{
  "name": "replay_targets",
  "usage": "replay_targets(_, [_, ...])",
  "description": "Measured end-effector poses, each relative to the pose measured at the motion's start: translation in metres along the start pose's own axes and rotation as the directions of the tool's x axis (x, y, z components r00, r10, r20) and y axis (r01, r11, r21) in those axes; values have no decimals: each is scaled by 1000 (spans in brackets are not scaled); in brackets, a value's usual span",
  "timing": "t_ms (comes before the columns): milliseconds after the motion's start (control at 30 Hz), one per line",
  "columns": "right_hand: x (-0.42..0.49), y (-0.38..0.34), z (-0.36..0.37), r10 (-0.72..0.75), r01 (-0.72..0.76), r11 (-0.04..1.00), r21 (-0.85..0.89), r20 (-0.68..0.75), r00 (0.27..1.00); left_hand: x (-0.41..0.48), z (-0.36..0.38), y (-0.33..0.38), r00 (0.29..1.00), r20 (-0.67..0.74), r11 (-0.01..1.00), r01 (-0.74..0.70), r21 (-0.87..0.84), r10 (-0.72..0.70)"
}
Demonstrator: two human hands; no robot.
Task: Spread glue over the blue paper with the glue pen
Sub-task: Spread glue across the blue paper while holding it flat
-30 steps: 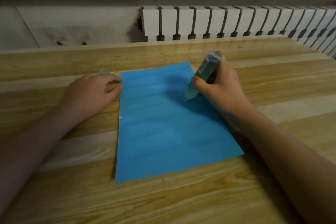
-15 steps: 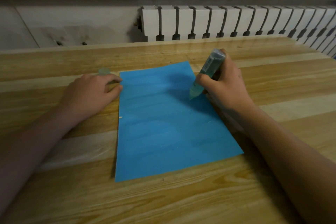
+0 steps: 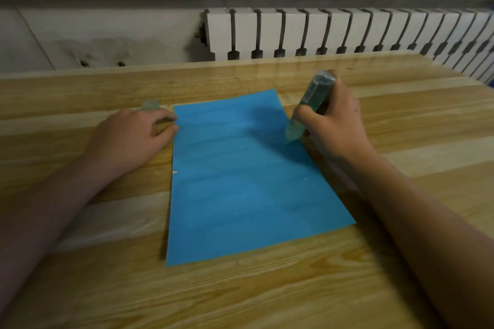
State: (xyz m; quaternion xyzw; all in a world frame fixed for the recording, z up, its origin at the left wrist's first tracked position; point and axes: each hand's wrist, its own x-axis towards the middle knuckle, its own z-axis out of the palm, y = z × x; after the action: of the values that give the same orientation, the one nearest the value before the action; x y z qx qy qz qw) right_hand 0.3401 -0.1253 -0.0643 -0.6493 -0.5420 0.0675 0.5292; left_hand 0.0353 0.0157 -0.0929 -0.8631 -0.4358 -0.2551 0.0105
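A blue paper [image 3: 240,189] lies flat on the wooden table [image 3: 267,294], with faint pale glue streaks across it. My right hand [image 3: 334,125] grips a translucent green glue pen [image 3: 307,109], tilted with its tip down on the paper near the right edge. My left hand [image 3: 133,139] rests on the table at the paper's upper left corner, its fingertips at the paper's edge. A small pale green cap [image 3: 151,104] lies on the table just beyond my left hand.
A white radiator [image 3: 347,32] stands against the wall behind the table's far edge. Bare wood extends in front of the paper and to both sides.
My right hand has slid the glue pen to the right across the upper part of the paper, from near the middle to the right edge. My left hand has stayed still.
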Motion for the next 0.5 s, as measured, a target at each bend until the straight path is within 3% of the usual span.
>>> replay_targets(500, [-2, -5, -4, 14, -14, 1000, -16, -12, 1000, 1, 2, -2, 1000, -4, 1000, 1, 5, -1])
